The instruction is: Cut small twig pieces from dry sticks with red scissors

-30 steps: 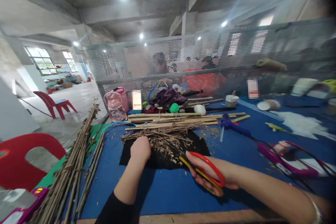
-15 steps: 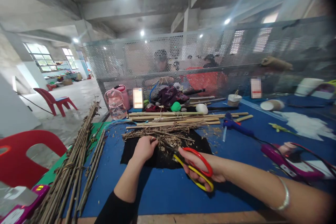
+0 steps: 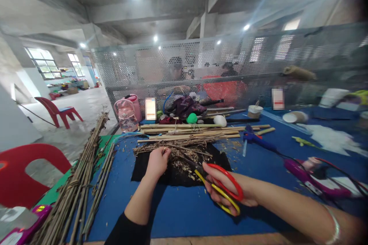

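Note:
My right hand [image 3: 221, 187] is closed on scissors [image 3: 227, 183] with one red and one yellow handle, their dark blades pointing up and left over the black cloth [image 3: 143, 166]. My left hand [image 3: 158, 162] is pinched at the cloth's left part, beside the dry twigs [image 3: 198, 143]; what its fingertips hold is too small to make out. Dry plant bits [image 3: 184, 162] lie scattered on the cloth between my hands.
Long stalks [image 3: 77, 183] lie bundled at the left. Pale sticks [image 3: 186, 136], green yarn [image 3: 192, 118] and a pink backpack [image 3: 126, 115] are farther back. A blue glue gun [image 3: 258, 141] lies right. People sit behind the mesh partition [image 3: 129, 65].
My right hand and the scissors have moved right and slightly down, away from my left hand. My left hand has shifted slightly left and up.

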`<state>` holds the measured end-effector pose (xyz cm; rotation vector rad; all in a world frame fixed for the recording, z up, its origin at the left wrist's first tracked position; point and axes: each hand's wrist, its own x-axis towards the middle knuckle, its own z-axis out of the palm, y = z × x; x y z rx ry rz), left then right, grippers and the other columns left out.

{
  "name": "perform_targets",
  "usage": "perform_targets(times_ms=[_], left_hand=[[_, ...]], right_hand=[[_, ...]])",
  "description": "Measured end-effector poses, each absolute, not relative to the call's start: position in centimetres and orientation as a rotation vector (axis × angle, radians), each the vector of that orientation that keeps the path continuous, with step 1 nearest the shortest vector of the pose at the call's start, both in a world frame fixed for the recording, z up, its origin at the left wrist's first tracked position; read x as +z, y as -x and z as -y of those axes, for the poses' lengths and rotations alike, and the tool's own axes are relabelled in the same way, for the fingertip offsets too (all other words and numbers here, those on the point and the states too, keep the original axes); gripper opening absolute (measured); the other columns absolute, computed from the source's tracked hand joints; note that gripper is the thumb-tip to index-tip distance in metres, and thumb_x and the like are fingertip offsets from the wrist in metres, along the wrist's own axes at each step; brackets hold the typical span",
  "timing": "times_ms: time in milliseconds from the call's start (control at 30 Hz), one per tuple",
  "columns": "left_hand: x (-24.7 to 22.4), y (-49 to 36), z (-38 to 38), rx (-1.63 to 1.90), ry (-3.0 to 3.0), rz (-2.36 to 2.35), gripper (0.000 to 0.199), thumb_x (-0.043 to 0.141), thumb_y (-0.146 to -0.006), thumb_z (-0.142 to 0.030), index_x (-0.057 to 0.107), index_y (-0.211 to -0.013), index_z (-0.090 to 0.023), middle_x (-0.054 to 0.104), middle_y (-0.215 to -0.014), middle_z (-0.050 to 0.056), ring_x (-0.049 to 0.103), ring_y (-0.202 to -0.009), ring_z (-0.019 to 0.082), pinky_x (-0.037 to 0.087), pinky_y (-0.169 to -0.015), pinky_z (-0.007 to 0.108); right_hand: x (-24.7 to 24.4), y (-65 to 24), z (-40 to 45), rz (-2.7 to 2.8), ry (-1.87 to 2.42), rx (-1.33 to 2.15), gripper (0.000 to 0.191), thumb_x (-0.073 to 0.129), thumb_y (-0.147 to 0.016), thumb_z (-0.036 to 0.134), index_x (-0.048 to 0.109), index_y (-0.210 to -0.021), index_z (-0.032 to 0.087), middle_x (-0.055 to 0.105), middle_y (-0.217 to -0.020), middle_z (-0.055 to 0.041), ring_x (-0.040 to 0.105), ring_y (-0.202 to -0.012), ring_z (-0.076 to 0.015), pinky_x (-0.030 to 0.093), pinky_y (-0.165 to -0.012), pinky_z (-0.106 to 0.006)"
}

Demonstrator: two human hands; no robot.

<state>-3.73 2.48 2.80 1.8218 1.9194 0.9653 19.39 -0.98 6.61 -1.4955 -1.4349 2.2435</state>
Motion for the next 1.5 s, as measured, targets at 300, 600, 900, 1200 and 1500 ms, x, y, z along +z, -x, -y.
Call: perform_targets(times_ms=[300,600,900,1200,1500], left_hand=[[2.6,3.2,-2.2,0.875,-1.896,-1.770,0.024,0.048,-0.079,-0.030,0.067,-0.072,-0.017,0.066,-0.068,0.001,0.055,-0.064,0.013,0.034,-0.059,0.021],[2.7,3.1,-2.0,0.810,-1.918,-1.852,0.025,0.050,-0.080,-0.036,0.068,-0.078,-0.018,0.068,-0.078,0.005,0.059,-0.071,0.015,0.036,-0.063,0.022],[4.4,3.5,-2.1,0.811,-1.785,-2.121,0.028,0.045,-0.083,-0.038,0.066,-0.088,-0.018,0.067,-0.083,0.010,0.060,-0.084,0.019,0.038,-0.072,0.025],[5.1,3.3,-2.6,0.395,-1.927,-1.935,0.033,0.059,-0.067,-0.049,0.066,-0.065,-0.017,0.062,-0.061,0.003,0.054,-0.058,0.014,0.031,-0.053,0.023],[4.0,2.2,-1.6,0.368,-1.939,-1.872,0.029,0.061,-0.064,-0.046,0.063,-0.064,-0.017,0.060,-0.059,0.001,0.048,-0.053,0.012,0.028,-0.049,0.022]], right_hand=[[6.1,-18.0,0.5,1.473,1.497,2.233,0.063,0.023,-0.077,0.073,0.048,-0.071,0.016,0.046,-0.049,0.0030,0.039,-0.033,-0.0052,0.040,-0.027,-0.017],[5.7,-17.7,0.1,1.431,1.556,2.125,0.052,0.033,-0.079,0.068,0.040,-0.065,0.018,0.033,-0.041,0.0090,0.023,-0.026,-0.0018,0.020,-0.022,-0.010],[5.8,-18.4,0.8,1.471,1.621,2.152,0.046,0.043,-0.077,0.063,0.042,-0.066,0.019,0.033,-0.042,0.0091,0.025,-0.028,-0.0023,0.019,-0.021,-0.009],[5.1,-18.7,0.0,1.249,1.544,2.340,0.055,0.029,-0.076,0.072,0.041,-0.066,0.019,0.036,-0.044,0.0062,0.028,-0.031,-0.0036,0.027,-0.024,-0.012],[4.6,-18.6,-0.4,1.241,1.485,2.355,0.055,0.033,-0.074,0.073,0.041,-0.067,0.019,0.037,-0.045,0.0061,0.029,-0.032,-0.0032,0.025,-0.025,-0.011]])
